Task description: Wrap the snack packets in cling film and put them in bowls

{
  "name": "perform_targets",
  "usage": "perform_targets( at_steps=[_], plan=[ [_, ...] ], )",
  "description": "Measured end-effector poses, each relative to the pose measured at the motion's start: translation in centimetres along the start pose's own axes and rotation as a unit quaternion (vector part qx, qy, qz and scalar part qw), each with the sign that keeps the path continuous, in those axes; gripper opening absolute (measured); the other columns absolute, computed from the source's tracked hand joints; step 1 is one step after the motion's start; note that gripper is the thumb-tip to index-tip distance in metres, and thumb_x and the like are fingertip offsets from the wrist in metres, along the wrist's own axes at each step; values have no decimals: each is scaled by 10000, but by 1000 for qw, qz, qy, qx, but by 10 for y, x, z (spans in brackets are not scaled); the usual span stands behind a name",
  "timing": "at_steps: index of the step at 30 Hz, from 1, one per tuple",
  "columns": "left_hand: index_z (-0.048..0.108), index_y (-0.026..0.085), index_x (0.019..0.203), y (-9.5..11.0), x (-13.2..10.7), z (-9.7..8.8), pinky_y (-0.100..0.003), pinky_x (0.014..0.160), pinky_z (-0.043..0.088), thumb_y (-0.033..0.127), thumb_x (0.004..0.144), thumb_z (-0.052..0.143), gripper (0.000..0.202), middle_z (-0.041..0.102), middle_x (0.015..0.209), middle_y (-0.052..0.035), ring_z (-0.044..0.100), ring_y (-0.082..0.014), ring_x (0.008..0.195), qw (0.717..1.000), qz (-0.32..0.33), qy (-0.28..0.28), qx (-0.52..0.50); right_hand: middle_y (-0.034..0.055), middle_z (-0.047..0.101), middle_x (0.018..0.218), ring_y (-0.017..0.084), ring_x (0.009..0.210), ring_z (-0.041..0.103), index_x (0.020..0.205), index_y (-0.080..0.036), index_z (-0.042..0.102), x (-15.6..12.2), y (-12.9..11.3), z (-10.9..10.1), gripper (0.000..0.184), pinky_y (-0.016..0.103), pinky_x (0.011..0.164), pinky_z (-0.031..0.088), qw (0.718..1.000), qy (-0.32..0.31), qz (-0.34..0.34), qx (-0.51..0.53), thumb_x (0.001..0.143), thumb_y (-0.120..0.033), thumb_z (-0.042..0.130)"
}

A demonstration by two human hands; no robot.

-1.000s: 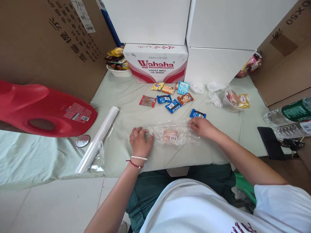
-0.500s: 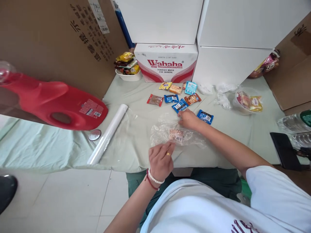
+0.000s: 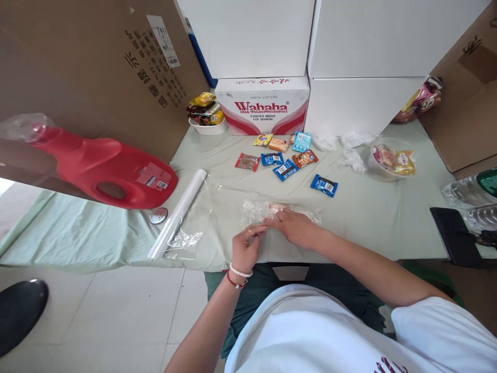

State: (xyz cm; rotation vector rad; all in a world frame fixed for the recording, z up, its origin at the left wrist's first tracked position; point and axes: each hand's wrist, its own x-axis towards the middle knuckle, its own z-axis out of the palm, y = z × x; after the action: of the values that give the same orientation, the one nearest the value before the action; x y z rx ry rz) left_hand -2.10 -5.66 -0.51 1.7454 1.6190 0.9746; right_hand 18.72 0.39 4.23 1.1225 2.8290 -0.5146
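A snack packet wrapped in clear plastic film [image 3: 267, 210] lies on the pale green cloth [image 3: 361, 217] in front of me. My right hand [image 3: 297, 228] rests palm down on its near side, fingers pressed on the film. My left hand [image 3: 246, 248] pinches the film's near left edge between thumb and fingers. A roll of clear film [image 3: 178, 212] lies to the left, its loose end spread on the cloth. Several small snack packets [image 3: 285, 168] lie beyond the wrapped one, with a blue packet [image 3: 324, 185] off to the right.
A red jug [image 3: 104, 171] lies on its side at left, a round metal lid [image 3: 158, 215] beside it. A Wahaha carton [image 3: 262, 106] and white boxes stand at the back. Snack bowls [image 3: 390, 160] [image 3: 205, 116], water bottles [image 3: 471, 189] and a black phone [image 3: 450, 235] are around.
My right hand came back from the far side of the film to its near side. My left hand moved forward to the film's edge. The film now lies folded flatter over the packet.
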Motion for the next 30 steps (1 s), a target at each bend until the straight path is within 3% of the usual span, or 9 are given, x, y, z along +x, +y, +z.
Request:
perform_targets(
  at_steps=[3,5,8,14,18,20,23,26,30],
  plan=[
    [733,202,1156,-16,7,-9,-521,1114,491,342,1002,349,437,740,1225,-118,651,-266,1213,978,-101,160,90,128,664,1170,280,1151,575,1474,-276,602,-2,-1,8,568,382,940,523,999,33,-17,-2,972,-38,486],
    [713,179,1169,-20,18,-8,-636,1188,374,487,990,445,446,661,1379,-176,501,-357,1418,959,-137,186,161,123,650,1135,275,1144,555,1486,-271,592,-5,-1,12,571,400,980,514,999,43,-23,3,980,-36,472],
    [704,166,1042,-14,36,1,-703,1200,311,536,847,667,421,559,1490,-224,334,-444,1524,961,-142,133,199,124,626,1118,276,1123,538,1497,-265,584,-11,0,19,567,421,971,519,998,52,-17,25,988,-45,466],
    [612,234,959,36,40,33,-386,941,587,331,909,565,119,735,1092,-70,703,-211,1020,992,-60,78,73,150,619,1237,285,1184,517,1377,-184,662,-33,2,34,444,475,1057,489,987,123,-31,100,944,-109,602],
    [679,221,1076,60,29,58,-436,1070,537,296,953,541,199,715,1319,-118,654,-256,1265,990,67,-15,124,121,690,1129,262,1103,591,1085,-186,759,-53,12,37,244,441,1009,526,964,172,-42,197,951,-120,567],
    [676,203,1231,60,22,66,-484,1154,469,259,956,523,319,638,1464,-141,583,-280,1380,976,108,-37,186,110,699,1076,258,1044,614,1088,-209,749,-63,20,37,260,442,972,542,945,244,37,216,991,-158,513],
    [608,209,1410,55,12,69,-522,1226,361,190,929,526,488,516,1598,-132,489,-287,1477,953,141,-57,262,185,632,1281,355,1188,547,1270,-194,685,-76,31,38,327,551,1007,510,902,328,242,141,980,-325,607],
    [604,220,1433,52,6,69,-548,1243,294,162,934,504,512,468,1635,-112,434,-285,1516,941,150,-68,296,212,578,1387,415,1276,485,1185,-177,696,-81,35,34,321,566,996,492,909,261,315,85,905,-335,707],
    [612,227,1438,58,0,68,-568,1231,277,164,961,476,500,508,1610,-78,424,-315,1511,939,142,-64,305,100,716,1027,262,942,645,1022,-221,671,-70,32,8,158,355,792,495,925,187,298,145,1011,-284,527]
  ],
)
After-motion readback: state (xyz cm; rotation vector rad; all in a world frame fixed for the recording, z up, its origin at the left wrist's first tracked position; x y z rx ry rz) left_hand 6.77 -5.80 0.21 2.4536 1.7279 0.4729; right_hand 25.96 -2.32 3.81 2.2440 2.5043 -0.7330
